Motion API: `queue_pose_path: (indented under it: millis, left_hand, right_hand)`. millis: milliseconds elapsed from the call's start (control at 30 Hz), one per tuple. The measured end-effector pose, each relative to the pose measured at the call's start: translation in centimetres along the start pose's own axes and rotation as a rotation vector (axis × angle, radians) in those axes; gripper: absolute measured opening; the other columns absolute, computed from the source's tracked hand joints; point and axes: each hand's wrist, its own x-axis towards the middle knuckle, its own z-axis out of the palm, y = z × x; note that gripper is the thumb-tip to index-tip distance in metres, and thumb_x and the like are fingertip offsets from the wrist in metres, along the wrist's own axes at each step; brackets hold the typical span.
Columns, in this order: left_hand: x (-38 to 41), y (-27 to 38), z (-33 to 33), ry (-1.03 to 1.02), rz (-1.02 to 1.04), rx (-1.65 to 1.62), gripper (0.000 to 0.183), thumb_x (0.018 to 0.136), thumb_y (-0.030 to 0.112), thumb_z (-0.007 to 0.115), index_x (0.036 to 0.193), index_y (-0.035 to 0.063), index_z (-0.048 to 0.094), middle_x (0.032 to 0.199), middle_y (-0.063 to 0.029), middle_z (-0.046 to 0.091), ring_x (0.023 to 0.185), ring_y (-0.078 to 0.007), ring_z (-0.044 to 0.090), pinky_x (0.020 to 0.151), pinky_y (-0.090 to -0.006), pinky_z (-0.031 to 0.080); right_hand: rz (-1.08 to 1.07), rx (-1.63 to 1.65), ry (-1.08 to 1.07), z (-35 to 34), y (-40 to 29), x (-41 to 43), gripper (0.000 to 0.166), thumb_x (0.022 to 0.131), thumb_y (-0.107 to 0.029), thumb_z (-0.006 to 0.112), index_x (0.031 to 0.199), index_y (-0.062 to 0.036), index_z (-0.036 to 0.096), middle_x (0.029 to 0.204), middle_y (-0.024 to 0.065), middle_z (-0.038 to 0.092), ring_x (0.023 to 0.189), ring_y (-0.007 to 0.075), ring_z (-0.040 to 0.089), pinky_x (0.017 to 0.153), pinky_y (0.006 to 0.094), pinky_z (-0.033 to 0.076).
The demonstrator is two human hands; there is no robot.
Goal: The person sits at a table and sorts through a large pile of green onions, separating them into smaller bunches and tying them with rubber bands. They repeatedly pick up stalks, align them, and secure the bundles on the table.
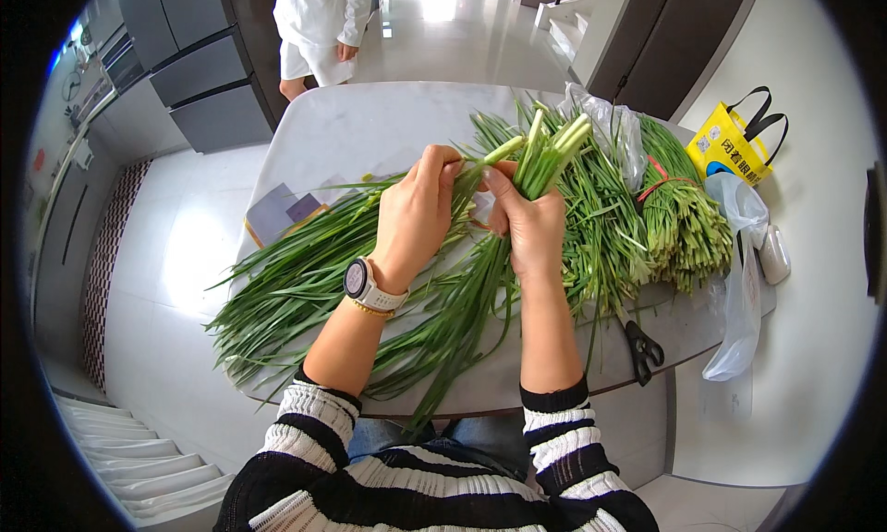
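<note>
Above the table, my right hand (530,220) is closed around a bunch of garlic chives (547,165), pale stem ends up and green leaves trailing down toward me. My left hand (418,213) pinches a few chive stalks (502,151) beside that bunch, their pale ends meeting my right fingertips. Under and left of my left wrist lies a spread pile of long chives (298,282). To the right of my right hand is a heap of loose chives (599,220). Beyond it stands a thick bundle of chives (682,234) tied with a red band (669,180).
Black-handled scissors (643,352) lie at the table's front right edge. A clear plastic bag (617,130), a yellow tote bag (731,144) and a white plastic bag (738,289) are on the right. A person in white (322,26) stands beyond the marble-look table (346,116).
</note>
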Motion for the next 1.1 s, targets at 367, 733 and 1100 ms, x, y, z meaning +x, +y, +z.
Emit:
queue_pose_path:
  millis: [367,733,1100]
  left_hand:
    - [0.2,-0.3,-0.1,-0.032,0.054,0.085,0.008,0.102,0.01,0.053,0.108,0.0058,0.055,0.083,-0.0172,0.066,0.069,-0.0371,0.066,0.058,-0.0401,0.05]
    - [0.5,-1.7,-0.9,-0.1,0.014,0.104,0.008,0.102,0.01,0.054,0.107,0.0045,0.054,0.084,-0.0185,0.066,0.072,-0.038,0.065,0.061,-0.0409,0.05]
    - [0.3,-1.2,-0.4,-0.217,-0.081,-0.058,0.013,0.102,0.014,0.054,0.108,0.0026,0.053,0.076,-0.0185,0.064,0.066,-0.0345,0.061,0.061,-0.0407,0.047]
  right_hand:
    - [0.064,0.028,-0.019,-0.6,-0.2,0.0,0.014,0.085,-0.01,0.078,0.09,0.0006,0.071,0.068,0.0034,0.065,0.044,0.0065,0.045,0.041,0.0237,0.032]
    - [0.031,0.125,0.103,-2.5,-1.1,0.8,0.019,0.083,-0.013,0.076,0.095,-0.0006,0.068,0.066,0.0025,0.059,0.042,0.0073,0.043,0.04,0.0233,0.033]
    - [-0.119,-0.064,0.253,-6.6,-0.9,2.4,0.045,0.085,-0.025,0.082,0.113,0.0026,0.062,0.07,0.0024,0.058,0.043,0.0054,0.042,0.038,0.0224,0.032]
